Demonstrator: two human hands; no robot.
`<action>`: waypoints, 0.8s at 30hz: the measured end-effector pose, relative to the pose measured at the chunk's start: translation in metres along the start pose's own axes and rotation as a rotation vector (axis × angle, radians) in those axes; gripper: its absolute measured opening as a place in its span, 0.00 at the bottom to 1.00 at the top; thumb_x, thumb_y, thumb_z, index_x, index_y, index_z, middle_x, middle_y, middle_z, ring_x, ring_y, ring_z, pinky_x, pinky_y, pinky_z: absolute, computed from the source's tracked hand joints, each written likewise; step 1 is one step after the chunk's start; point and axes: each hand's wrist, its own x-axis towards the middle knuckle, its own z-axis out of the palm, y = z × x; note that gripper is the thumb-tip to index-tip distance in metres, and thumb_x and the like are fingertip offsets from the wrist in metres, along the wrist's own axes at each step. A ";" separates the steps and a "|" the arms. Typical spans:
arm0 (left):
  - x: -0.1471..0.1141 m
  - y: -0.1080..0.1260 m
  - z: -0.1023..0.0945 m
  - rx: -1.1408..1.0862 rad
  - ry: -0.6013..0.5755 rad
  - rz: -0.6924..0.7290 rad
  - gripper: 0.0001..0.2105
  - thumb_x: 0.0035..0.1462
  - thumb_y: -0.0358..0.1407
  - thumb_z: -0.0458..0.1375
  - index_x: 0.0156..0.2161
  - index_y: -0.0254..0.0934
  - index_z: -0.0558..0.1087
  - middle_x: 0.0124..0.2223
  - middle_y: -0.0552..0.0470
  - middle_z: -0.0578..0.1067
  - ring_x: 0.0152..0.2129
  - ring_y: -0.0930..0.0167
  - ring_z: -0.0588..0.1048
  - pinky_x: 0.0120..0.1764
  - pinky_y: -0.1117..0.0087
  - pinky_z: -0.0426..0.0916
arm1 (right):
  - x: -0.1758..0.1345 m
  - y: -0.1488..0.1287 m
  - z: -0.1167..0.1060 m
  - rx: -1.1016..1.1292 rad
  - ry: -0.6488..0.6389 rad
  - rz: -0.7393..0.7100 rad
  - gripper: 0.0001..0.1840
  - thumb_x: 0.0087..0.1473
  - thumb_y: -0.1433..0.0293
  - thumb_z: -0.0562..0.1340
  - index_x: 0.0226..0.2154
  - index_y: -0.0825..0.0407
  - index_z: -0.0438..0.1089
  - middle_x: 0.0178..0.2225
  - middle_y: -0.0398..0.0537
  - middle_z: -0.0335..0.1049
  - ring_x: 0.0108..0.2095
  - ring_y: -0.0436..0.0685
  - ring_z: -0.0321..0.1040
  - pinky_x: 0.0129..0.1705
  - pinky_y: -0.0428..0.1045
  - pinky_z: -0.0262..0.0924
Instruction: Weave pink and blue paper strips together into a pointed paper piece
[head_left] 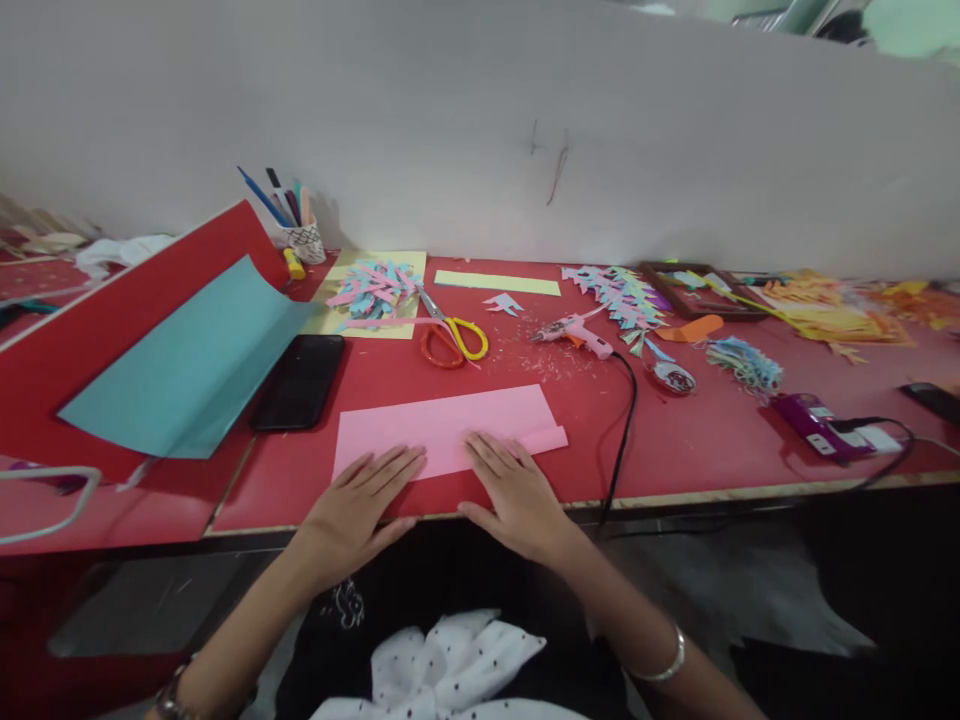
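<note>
A folded sheet of pink paper point(442, 425) lies near the front edge of the red table, its right end slightly lifted at a loose flap. My left hand point(364, 510) rests on the sheet's lower left part, fingers stretched out flat. On the lower right part, my right hand point(517, 495) presses with its fingers extended. Both thumbs point inward, off the paper's near edge. Beyond the sheet are scissors point(454, 335) with red and yellow handles, and a pink glue gun point(576, 333) with a black cord.
A black phone point(298, 382) and a blue sheet point(187, 365) on a red board lie left. Cut paper strips point(375, 290) sit on yellow paper near a pen cup point(306, 240). Rightward are a paper garland point(619, 295), a small dish point(671, 377) and a purple power strip point(821, 428).
</note>
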 end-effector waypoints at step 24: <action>0.039 0.027 -0.003 -0.028 0.049 -0.209 0.14 0.56 0.37 0.48 0.47 0.39 0.65 0.40 0.49 0.71 0.35 0.67 0.69 0.36 0.66 0.65 | 0.016 0.011 -0.015 0.060 0.121 0.132 0.11 0.53 0.69 0.53 0.38 0.52 0.66 0.40 0.50 0.67 0.43 0.56 0.60 0.50 0.57 0.43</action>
